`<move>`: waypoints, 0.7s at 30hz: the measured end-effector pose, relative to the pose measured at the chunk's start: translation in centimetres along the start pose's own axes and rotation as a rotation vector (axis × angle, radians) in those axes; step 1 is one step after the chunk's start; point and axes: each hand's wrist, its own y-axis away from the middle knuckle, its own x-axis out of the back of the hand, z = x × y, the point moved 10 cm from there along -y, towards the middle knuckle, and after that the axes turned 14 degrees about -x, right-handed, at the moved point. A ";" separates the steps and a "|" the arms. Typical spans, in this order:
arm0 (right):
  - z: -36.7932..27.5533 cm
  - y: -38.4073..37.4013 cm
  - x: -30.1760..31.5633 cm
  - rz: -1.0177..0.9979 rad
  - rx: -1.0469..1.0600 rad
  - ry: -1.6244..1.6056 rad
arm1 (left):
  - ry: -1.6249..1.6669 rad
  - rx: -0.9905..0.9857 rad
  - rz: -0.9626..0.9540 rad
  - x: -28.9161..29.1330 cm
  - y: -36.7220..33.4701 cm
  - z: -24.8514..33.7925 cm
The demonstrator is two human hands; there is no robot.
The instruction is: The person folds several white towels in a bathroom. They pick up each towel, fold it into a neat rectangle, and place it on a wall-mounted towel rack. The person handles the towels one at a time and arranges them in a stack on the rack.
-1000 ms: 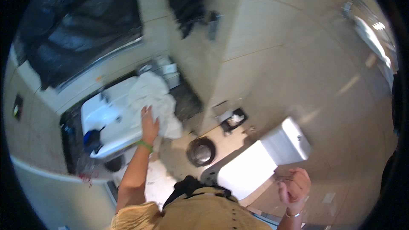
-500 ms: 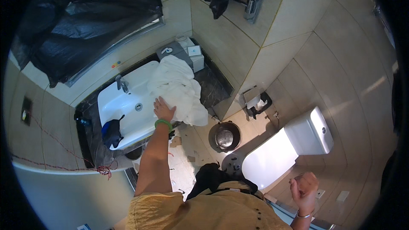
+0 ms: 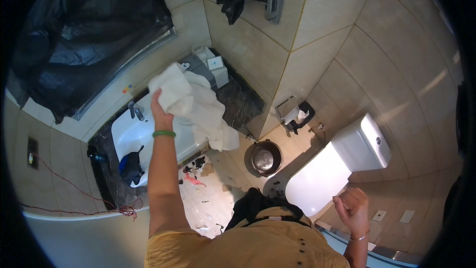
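A bunched white towel [image 3: 196, 106] lies over the right side of the white sink [image 3: 148, 141] and hangs past its front edge. My left hand [image 3: 161, 110], with a green bangle on the wrist, grips the towel's left part and lifts it near the tap [image 3: 135, 111]; my fingertips are partly hidden behind the cloth. A dark blue and black cloth pouch [image 3: 131, 168] rests at the sink's left end. Over at the right, beyond the toilet [image 3: 317, 183], my right hand [image 3: 353, 209] is held up with its fingers curled in. Nothing shows in it.
Grey and white boxes [image 3: 218, 72] stand on the dark counter [image 3: 243, 99] behind the towel. A dark bucket [image 3: 264, 158] is on the floor between sink and toilet. Scraps and a pink piece [image 3: 194, 180] litter the floor. Red cord [image 3: 130, 211] hangs at the left.
My left hand has gone from lying spread on the towel to gripping it, and has raised the towel's left part up and leftward. The right hand stays curled.
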 end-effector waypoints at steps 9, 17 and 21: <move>-2.3 -3.1 -3.5 -0.062 0.120 -0.087 | -0.144 -0.287 -0.513 -22.0 6.1 11.4; -5.3 -8.7 -5.5 -0.104 0.118 -0.294 | -0.393 -0.647 -1.139 -37.5 20.9 12.3; -13.8 -15.3 -3.8 -0.028 0.279 -0.632 | -0.079 -0.597 -1.445 -47.1 27.4 11.0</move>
